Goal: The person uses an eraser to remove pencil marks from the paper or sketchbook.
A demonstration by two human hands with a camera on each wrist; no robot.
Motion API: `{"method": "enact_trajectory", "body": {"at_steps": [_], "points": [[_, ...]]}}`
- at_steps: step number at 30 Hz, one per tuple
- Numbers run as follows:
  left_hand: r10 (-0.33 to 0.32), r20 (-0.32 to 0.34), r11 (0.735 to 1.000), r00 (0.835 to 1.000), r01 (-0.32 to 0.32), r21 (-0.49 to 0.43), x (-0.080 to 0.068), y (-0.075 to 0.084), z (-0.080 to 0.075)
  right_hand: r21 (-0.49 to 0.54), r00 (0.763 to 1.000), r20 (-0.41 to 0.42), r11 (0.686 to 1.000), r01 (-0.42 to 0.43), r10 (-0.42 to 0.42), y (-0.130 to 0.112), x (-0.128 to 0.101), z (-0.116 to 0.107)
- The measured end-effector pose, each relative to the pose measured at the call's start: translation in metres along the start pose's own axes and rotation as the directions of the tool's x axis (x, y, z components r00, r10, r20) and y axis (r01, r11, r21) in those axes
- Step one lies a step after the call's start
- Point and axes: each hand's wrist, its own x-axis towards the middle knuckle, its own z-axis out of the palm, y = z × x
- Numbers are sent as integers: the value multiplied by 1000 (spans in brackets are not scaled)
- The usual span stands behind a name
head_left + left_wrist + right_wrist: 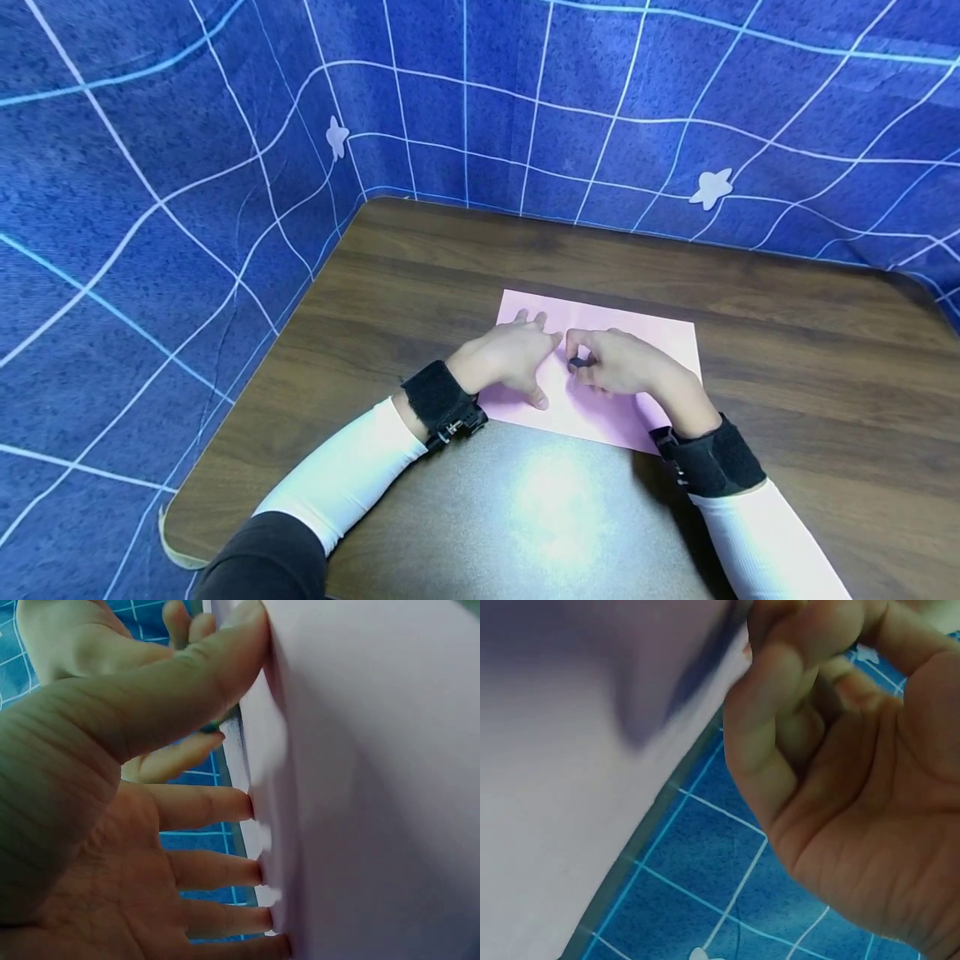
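A pink sheet of paper [555,418] lies flat on the wooden table, slightly turned. On its left part rests my left hand [513,357], fingers spread and fingertips touching the paper; the left wrist view shows the same hand [97,877] with its thumb over the sheet. My right hand [626,362], just to the right, pinches a small dark object [577,362] between thumb and index finger, low over the middle of the paper. Its exact kind cannot be made out. In the right wrist view the curled fingers of the right hand [840,772] hide that object.
The brown wooden table [420,292] reaches out around the paper, with a glare spot in front. A blue curtain [495,100] with white lines and star shapes hangs along the table's back and left edges. Black wrist straps [723,458] sit on both arms.
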Motion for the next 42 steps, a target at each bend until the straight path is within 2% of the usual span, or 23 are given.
{"method": "enact_trajectory", "body": {"at_steps": [4,7,12,18,23,26,32,34,36,39,42], "points": [[8,-12,1000,1000,-8,-23,1,0,1,61,995,78,997,51,-56,-2,-3,2],[8,-16,1000,1000,-9,-29,2,0,2,98,995,96,995,33,-42,-2,-4,4],[4,-12,1000,1000,-4,5,1,0,1,113,997,67,993,-43,36,-1,-3,5],[-7,32,999,999,5,53,-1,1,0,82,995,12,992,-101,100,10,-6,-2],[-19,48,999,999,16,52,-1,2,0,58,986,-32,985,-164,166,26,-12,-13],[-20,47,999,999,17,44,0,3,0,26,983,-47,984,-175,176,31,-13,-17],[-19,37,1000,999,18,25,-2,2,1,-153,990,-94,981,-117,103,21,-15,-15],[-20,36,1000,999,19,18,-2,1,1,-176,994,-88,982,-73,58,14,-14,-12],[-13,34,1000,999,13,13,-2,1,1,-157,998,-66,988,-15,4,9,-12,-8],[-11,28,1000,1000,11,5,-2,1,1,-36,998,-5,997,68,-68,3,-8,0],[-11,24,1000,1000,11,-1,-1,1,1,27,996,32,996,81,-82,1,-3,6]]}}
